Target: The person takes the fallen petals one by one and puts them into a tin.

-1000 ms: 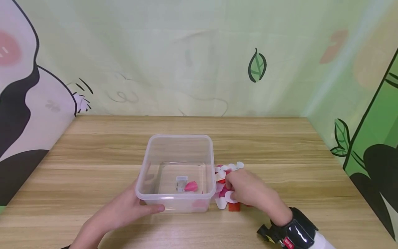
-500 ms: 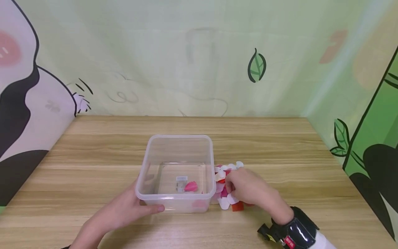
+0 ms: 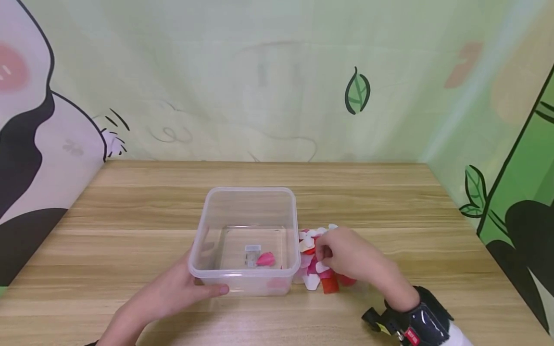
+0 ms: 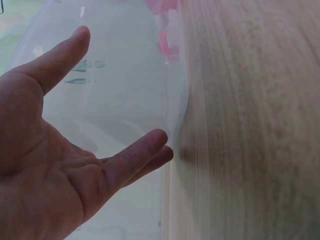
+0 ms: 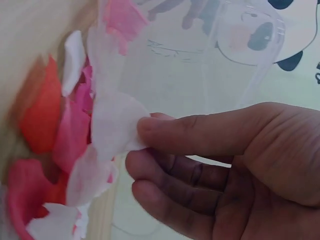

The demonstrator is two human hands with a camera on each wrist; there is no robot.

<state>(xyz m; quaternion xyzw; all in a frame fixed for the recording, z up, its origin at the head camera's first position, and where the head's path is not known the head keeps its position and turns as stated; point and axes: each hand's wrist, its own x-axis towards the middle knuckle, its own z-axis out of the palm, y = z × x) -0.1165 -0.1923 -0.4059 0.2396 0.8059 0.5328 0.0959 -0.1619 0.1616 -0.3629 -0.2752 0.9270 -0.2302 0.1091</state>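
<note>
A clear square plastic box point(image 3: 248, 285) stands on the table, with a pink petal point(image 3: 266, 259) and a small clear piece with a pale top point(image 3: 253, 254) showing inside. My left hand point(image 3: 173, 293) rests against the box's near left corner, thumb along the front wall. In the left wrist view, the thumb and fingers of that hand point(image 4: 65, 160) are spread and fairly straight. Right of the box, my right hand point(image 3: 352, 254) pinches a white petal point(image 5: 115, 125) between thumb and fingers. It is over a pile of red, pink and white petals point(image 3: 312, 265).
The wood-grain table point(image 3: 368, 192) reaches back to a pale printed cloth point(image 3: 216, 96) with a panda and leaves. The petal pile lies right beside the box's right wall. A black wrist strap point(image 3: 421, 317) with a small device sits on my right forearm.
My right hand has shifted slightly right and up, with the white petal in its pinch, showing more red and pink petals below. The left hand and box have stayed put.
</note>
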